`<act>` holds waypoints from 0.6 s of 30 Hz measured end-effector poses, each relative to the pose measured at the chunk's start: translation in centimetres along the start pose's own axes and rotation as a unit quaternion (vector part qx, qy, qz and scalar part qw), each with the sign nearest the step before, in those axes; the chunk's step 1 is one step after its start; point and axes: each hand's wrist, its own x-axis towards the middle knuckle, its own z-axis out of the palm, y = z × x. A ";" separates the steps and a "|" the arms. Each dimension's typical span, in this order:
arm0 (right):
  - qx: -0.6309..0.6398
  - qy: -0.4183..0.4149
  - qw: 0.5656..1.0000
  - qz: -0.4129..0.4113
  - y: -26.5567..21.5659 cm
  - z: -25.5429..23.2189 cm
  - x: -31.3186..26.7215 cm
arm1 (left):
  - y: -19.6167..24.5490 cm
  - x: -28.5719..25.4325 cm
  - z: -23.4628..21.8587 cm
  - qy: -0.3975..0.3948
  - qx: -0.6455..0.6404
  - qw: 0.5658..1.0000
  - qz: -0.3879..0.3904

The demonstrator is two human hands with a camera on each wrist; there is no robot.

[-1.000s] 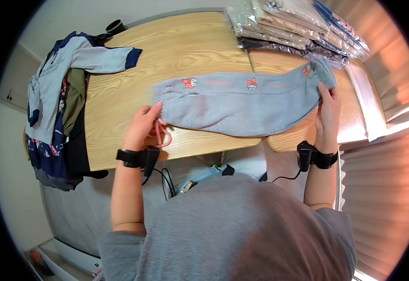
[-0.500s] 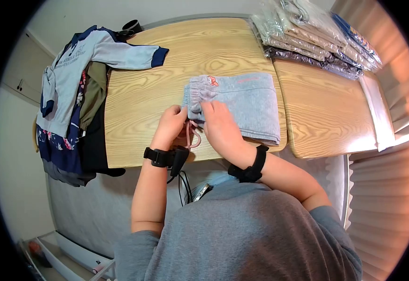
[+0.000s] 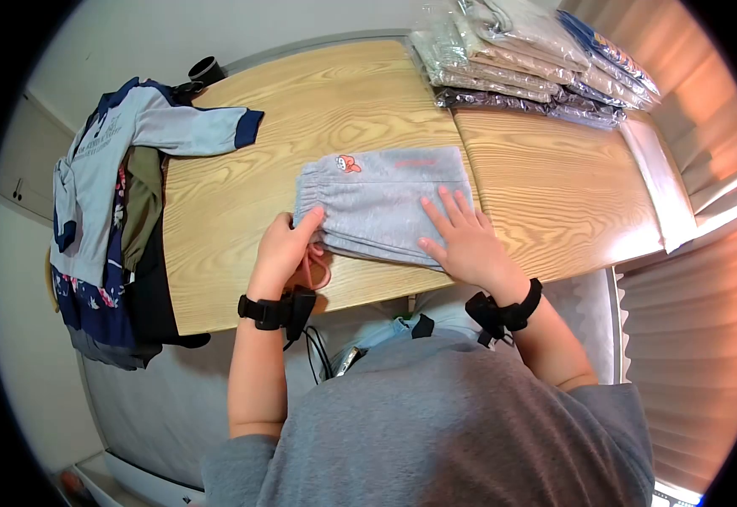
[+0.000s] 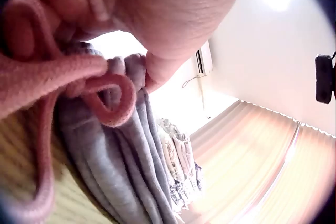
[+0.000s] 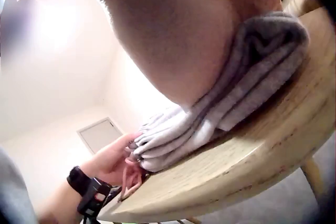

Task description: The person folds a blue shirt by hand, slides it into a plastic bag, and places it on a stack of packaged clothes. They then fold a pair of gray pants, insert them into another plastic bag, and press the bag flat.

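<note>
Grey sweatpants (image 3: 377,198) lie folded into a rectangle on the wooden table, a small red-and-white cartoon print near the gathered waistband. At that waistband my left hand (image 3: 282,249) pinches the layers, thumb on top and fingers underneath. A pink drawstring (image 3: 318,269) hangs in a loop beside it, seen close up and knotted in the left wrist view. My right hand (image 3: 470,245) lies flat on the other end of the fold, fingers spread. From the right wrist view, the stacked cloth layers (image 5: 252,90) show below that palm.
Loose clothes, among them a grey-and-navy shirt (image 3: 106,144), drape over the table's left end. Plastic-bagged garments (image 3: 520,68) are stacked at the back right. A black cup-like object (image 3: 206,70) stands at the back left. A seam in the tabletop (image 3: 571,194) runs right of the pants.
The long, stretched-out pants were folded over into a shorter rectangle. My right hand went from the far end to the waistband, then slid right to lie flat; my left stayed at the waistband.
</note>
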 end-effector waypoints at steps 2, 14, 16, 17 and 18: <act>0.009 -0.014 1.000 0.014 0.1 -0.3 -0.3 | 0.0 0.1 0.1 0.010 0.012 1.000 -0.002; 0.118 -0.056 0.991 0.000 4.2 -2.6 3.9 | -0.9 0.4 0.4 0.023 -0.012 1.000 -0.009; 0.159 -0.041 0.986 -0.018 6.5 -4.8 3.6 | -1.5 0.7 0.3 0.033 -0.020 0.999 -0.015; 0.195 -0.066 0.978 -0.019 8.9 -6.4 3.4 | -1.8 1.1 0.1 0.033 -0.011 0.999 -0.018; 0.231 -0.090 0.969 -0.021 11.3 -8.0 2.9 | -2.0 1.2 0.0 0.042 -0.013 0.999 -0.022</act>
